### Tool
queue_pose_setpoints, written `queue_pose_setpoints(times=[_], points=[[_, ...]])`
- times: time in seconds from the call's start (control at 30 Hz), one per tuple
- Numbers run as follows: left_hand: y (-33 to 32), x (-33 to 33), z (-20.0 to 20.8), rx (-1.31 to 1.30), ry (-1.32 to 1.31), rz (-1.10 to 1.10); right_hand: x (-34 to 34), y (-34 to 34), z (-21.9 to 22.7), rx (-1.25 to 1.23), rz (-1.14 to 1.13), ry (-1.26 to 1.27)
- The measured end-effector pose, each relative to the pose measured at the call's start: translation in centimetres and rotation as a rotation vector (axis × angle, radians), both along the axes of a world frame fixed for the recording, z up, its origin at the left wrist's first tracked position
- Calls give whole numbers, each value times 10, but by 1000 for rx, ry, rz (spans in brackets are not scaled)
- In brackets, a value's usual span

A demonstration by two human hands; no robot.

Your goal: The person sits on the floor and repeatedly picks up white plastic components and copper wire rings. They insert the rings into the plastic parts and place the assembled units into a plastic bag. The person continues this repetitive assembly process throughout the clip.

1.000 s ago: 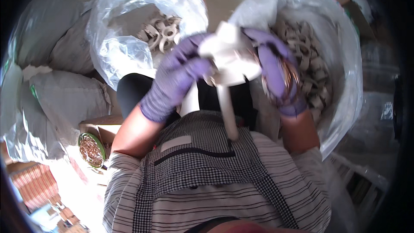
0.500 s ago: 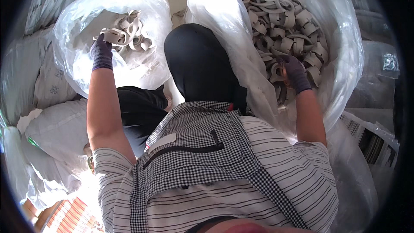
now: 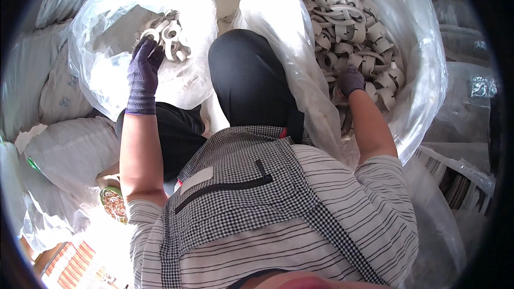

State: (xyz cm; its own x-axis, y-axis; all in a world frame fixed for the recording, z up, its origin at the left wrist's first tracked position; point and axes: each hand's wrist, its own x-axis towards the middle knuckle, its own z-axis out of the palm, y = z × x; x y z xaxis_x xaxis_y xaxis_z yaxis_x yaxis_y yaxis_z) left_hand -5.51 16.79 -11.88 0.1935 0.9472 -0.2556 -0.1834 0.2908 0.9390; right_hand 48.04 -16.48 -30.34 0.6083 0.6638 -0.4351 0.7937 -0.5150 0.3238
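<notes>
My left hand (image 3: 143, 69), in a purple-grey knitted glove, reaches over the left clear plastic bag (image 3: 91, 27) with its fingers stretched out and apart. Just beyond its fingertips lies a small heap of pale grey plastic ring-shaped parts (image 3: 171, 33), and nothing shows in its grasp. Inside the right plastic bag (image 3: 423, 59), my right hand (image 3: 351, 81), gloved alike, is down among a larger pile of similar grey ring parts (image 3: 350, 32). Its fingers curl downward, and what they close on is hidden beneath the hand.
My knee (image 3: 249, 69) in black trousers stands between the two bags. White sacks (image 3: 75, 142) crowd the left side. More plastic-wrapped bundles (image 3: 463, 107) sit at the right. A round green-rimmed container (image 3: 112, 203) is by my left elbow.
The left hand has let go of the grey ring parts it held over the left bag and drawn slightly right. The right hand has shifted a little left within the pile.
</notes>
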Motion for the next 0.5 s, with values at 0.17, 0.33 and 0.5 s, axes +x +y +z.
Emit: queue_pose_setpoints(times=[0.17, 0.33, 0.5], points=[[-17, -23, 13, -8, -39, 34, -45, 38, 110, -1, -6, 164], [-28, -21, 21, 20, -54, 15, -43, 30, 232, 518, -262, 675], [-94, 50, 75, 369, 75, -327, -146, 33, 371, 623, 541, 323]])
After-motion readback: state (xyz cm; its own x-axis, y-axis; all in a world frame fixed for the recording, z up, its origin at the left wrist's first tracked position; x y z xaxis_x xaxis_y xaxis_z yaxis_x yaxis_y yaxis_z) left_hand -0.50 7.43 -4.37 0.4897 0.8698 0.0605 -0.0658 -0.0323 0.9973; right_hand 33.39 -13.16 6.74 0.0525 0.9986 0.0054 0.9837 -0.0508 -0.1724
